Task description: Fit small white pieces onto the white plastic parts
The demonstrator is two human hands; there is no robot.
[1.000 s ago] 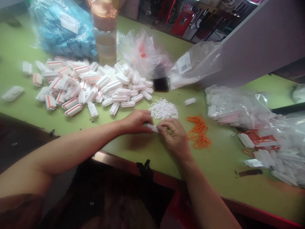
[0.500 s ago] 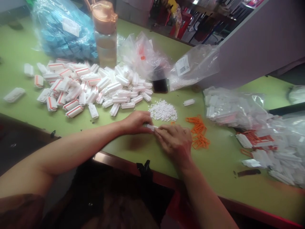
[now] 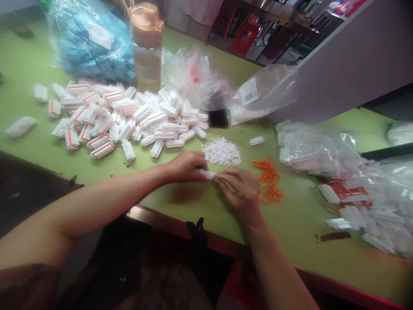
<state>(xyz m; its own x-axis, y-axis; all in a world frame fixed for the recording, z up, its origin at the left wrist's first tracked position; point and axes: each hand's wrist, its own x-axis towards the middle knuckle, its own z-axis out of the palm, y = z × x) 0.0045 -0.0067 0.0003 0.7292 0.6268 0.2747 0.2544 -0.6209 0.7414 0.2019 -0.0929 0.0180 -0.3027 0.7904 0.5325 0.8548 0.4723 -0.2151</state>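
A small white plastic piece (image 3: 207, 174) is held just above the table between my two hands. My left hand (image 3: 189, 165) is closed around its left end. The fingertips of my right hand (image 3: 240, 187) are pinched together at its right end; whether they grip the piece itself or a tiny part on it, I cannot tell. Right behind my hands lies a heap of tiny white pegs (image 3: 222, 151). Orange rectangular frames (image 3: 270, 181) lie beside my right hand. One loose white piece (image 3: 256, 141) rests beyond them.
A large pile of white pieces (image 3: 129, 114), some with orange strips, covers the left. Behind it stand a bag of blue parts (image 3: 93, 51) and a drink bottle (image 3: 146, 47). A phone (image 3: 218, 117) lies near clear bags (image 3: 258, 94). More bagged white parts (image 3: 309, 146) are at right.
My right hand's fingers have drawn slightly back from the white piece, so more of it shows. My left hand keeps its hold. The view has shifted slightly.
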